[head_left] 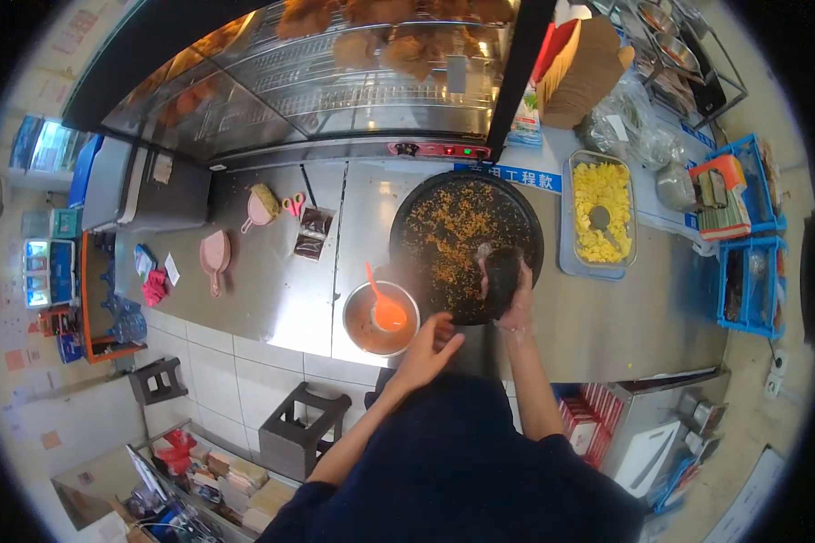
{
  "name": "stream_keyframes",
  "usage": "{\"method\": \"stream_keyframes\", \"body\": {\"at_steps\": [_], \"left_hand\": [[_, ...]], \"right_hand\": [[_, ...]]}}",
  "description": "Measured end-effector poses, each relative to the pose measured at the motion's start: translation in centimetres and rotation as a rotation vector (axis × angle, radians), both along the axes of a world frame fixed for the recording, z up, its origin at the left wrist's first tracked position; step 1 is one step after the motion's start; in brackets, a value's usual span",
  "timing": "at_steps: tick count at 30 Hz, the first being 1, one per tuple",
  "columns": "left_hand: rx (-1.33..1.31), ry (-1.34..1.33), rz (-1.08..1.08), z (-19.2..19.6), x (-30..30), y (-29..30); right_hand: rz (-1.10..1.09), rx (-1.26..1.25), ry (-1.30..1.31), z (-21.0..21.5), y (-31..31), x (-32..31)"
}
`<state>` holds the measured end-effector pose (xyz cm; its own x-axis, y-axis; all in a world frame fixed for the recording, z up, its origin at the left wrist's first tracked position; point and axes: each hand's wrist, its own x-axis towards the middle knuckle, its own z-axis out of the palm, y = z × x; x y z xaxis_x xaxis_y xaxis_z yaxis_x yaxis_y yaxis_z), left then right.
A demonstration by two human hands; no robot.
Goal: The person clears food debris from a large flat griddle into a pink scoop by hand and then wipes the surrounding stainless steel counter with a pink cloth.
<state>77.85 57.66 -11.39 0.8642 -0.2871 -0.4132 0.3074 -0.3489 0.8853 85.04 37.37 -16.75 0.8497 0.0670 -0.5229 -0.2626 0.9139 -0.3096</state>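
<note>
Right hand (514,303) is closing around a dark, blocky scraper-like tool (502,271), fingers clamped on it, and is holding it against the near right part of the round black griddle (426,195). The griddle surface is carrying a scatter of orange-yellow crumbs (453,226), densest across the middle.

Left hand (430,348) is hanging over the counter edge just beside the griddle's near rim, fingers loosely spread and apart, holding nothing; whether it is touching the rim cannot be told.

Just left of that hand, a metal bowl (358,333) of orange-brown sauce is sitting on the steel counter (272,281), with an orange spatula (382,303) standing in it.

Right of the griddle, a rectangular tray (566,258) of yellow pieces is lying with a spoon (599,219) in it.

Farther left on the counter, two pink pans (215,256) and pink-handled scissors (294,204) are resting well apart from the hands.

Behind the griddle, a glass warming cabinet (335,100) is holding fried food.
</note>
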Motion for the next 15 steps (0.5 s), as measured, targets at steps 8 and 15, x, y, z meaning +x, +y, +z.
{"method": "stream_keyframes", "body": {"at_steps": [8,15], "left_hand": [[-0.074,0.005,0.293,-2.4,3.7,-3.7],[-0.265,-0.009,0.564,-4.3,3.1,-5.0]], "right_hand": [[-0.260,-0.241,0.040,0.6,5.2,-0.1],[-0.280,-0.539,-0.086,-1.0,5.8,0.2]]}}
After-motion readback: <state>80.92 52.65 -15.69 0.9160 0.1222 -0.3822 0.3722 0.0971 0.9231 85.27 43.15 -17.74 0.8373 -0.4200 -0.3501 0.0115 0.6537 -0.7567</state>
